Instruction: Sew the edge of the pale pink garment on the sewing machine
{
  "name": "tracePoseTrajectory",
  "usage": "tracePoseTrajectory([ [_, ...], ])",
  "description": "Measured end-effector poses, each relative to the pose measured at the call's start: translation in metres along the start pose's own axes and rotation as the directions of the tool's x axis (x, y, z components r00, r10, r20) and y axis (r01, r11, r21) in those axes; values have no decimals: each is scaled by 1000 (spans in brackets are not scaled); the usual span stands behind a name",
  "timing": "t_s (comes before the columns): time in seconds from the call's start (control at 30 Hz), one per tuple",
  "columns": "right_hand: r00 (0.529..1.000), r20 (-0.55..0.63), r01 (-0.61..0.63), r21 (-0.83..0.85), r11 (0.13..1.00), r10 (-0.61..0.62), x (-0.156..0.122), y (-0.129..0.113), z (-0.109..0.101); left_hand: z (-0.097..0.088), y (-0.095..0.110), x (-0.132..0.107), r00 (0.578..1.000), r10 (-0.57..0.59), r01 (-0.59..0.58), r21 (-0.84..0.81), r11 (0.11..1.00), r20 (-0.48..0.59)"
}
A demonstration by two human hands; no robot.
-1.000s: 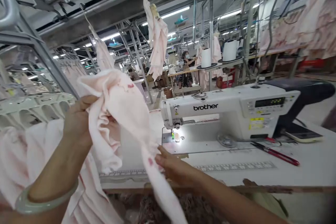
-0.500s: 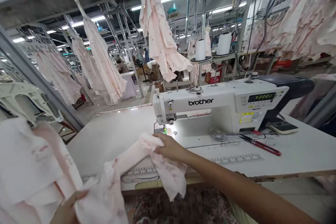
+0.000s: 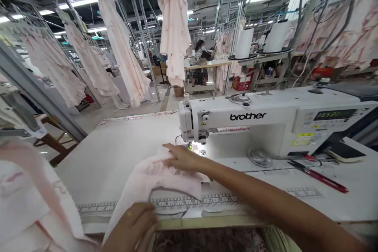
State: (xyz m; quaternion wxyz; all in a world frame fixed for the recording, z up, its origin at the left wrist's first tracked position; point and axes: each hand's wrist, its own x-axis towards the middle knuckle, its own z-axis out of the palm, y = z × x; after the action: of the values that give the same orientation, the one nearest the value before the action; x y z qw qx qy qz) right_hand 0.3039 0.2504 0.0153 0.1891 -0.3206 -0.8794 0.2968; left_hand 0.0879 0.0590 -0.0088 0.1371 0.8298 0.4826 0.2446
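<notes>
A pale pink garment piece (image 3: pixel 138 177) lies bunched on the table, its near part hanging over the front edge. My right hand (image 3: pixel 184 159) is on its far end, thumb and fingers closed on a fold, just in front of the sewing machine's lit needle area (image 3: pixel 193 147). The index finger reaches forward over the cloth. My left hand (image 3: pixel 132 222) is low over the front edge, beside the near part of the cloth. Motion smears its fingers, so its grip is unclear. The white sewing machine (image 3: pixel 236 118) stands just behind and right of my right hand.
Red-handled thread snips (image 3: pixel 321 175) and a dark phone-like object (image 3: pixel 345 151) lie at the right. A ruler strip (image 3: pixel 206 201) runs along the front. More pink cloth (image 3: pixel 26 197) hangs at left. Thread cones (image 3: pixel 244 43) stand behind the machine; a person (image 3: pixel 202 53) sits farther back.
My left hand has left the hanging cloth at lower left and moved right. My right hand has laid the raised garment piece down on the table. The view has shifted left.
</notes>
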Motion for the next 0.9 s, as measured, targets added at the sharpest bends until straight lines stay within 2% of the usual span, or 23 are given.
tracePoseTrajectory([
  [0.07, 998, -28, 51, -38, 998, -52, -11, -2, -1, -2, 7, 44, 978, 204, -207, 233, 950, 36],
  [0.1, 996, -40, 82, -55, 995, -85, -18, -2, -3, 0, 8, 67, 953, 290, -302, 291, 908, 86],
  [0.13, 990, -45, 129, -84, 988, -133, -25, -2, -5, 3, 8, 87, 935, 325, -354, 306, 884, 141],
  [0.2, 961, -51, 256, -199, 946, -270, -42, 3, -12, 11, 6, 119, 922, 316, -371, 280, 885, 224],
  [0.27, 908, -24, 388, -332, 860, -419, -59, 11, -19, 16, 2, 137, 932, 252, -313, 225, 923, 261],
  [0.33, 858, 34, 485, -384, 786, -513, -73, 21, -26, 19, -3, 143, 945, 200, -249, 170, 954, 260],
  [0.4, 836, 89, 538, -318, 781, -541, -82, 32, -30, 20, -9, 143, 969, 111, -145, 142, 979, 223],
  [0.47, 834, 96, 550, -222, 805, -543, -86, 40, -31, 20, -15, 140, 989, -9, -19, 183, 983, 150],
  [0.53, 852, 68, 522, -149, 840, -518, -86, 45, -29, 22, -24, 138, 996, -66, 45, 284, 958, 64],
  [0.6, 869, 52, 495, -110, 862, -492, -86, 47, -27, 24, -30, 137, 1000, 0, 0, 387, 922, -2],
  [0.67, 869, 51, 495, -97, 863, -492, -87, 48, -26, 26, -33, 139, 992, 128, -109, 438, 893, -14],
  [0.73, 862, 51, 507, -113, 855, -504, -89, 48, -26, 27, -31, 142, 970, 239, -236, 417, 878, 45],
  [0.8, 859, 49, 511, -164, 844, -510, -91, 48, -27, 30, -29, 147, 945, 291, -325, 346, 880, 145],
  [0.9, 873, 45, 479, -266, 837, -486, -91, 47, -30, 35, -29, 156, 934, 269, -327, 260, 908, 235],
])
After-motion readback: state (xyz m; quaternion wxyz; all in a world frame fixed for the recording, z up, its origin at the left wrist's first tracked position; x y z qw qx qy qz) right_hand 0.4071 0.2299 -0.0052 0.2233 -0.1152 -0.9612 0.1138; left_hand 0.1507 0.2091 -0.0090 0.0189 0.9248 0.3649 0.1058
